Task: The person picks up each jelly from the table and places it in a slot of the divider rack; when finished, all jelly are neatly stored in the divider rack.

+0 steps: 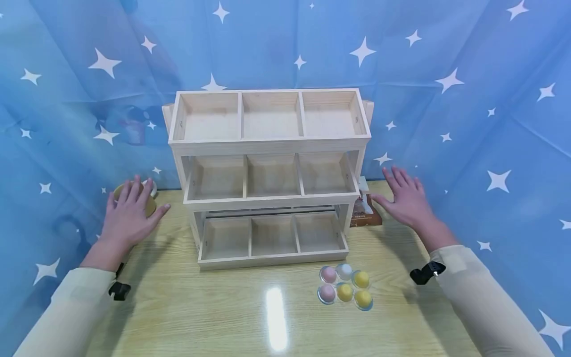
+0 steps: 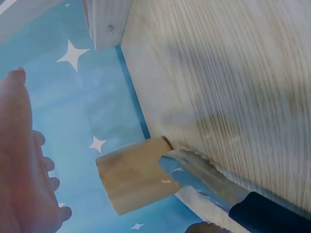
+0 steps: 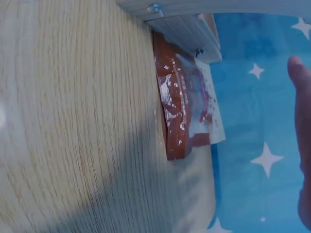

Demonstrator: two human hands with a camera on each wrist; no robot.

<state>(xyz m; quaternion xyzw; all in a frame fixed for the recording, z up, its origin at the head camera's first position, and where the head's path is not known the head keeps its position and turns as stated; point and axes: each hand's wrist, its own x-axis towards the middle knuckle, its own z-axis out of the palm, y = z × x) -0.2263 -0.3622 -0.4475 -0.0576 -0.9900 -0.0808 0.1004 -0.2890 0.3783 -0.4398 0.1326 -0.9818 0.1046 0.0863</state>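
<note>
My left hand (image 1: 127, 213) is held with fingers spread over a tan mug (image 2: 136, 177), partly hiding it in the head view; it grips nothing. Beside the mug, the left wrist view shows a shiny scalloped-edge blade with a dark handle (image 2: 265, 213). Out to the right, my right hand (image 1: 407, 201) is empty, its fingers extended, near a brown-and-clear packet (image 3: 174, 102). Between the hands stands a three-tier pale wooden rack (image 1: 269, 148), each tier split into three bare compartments.
Several small balls, pink, white and yellow (image 1: 345, 292), sit in clear round cups on the table (image 1: 200, 312), in front of the rack's right end. A blue curtain with white stars (image 1: 267, 44) hangs behind and at both sides. The packet lies against the rack's right leg.
</note>
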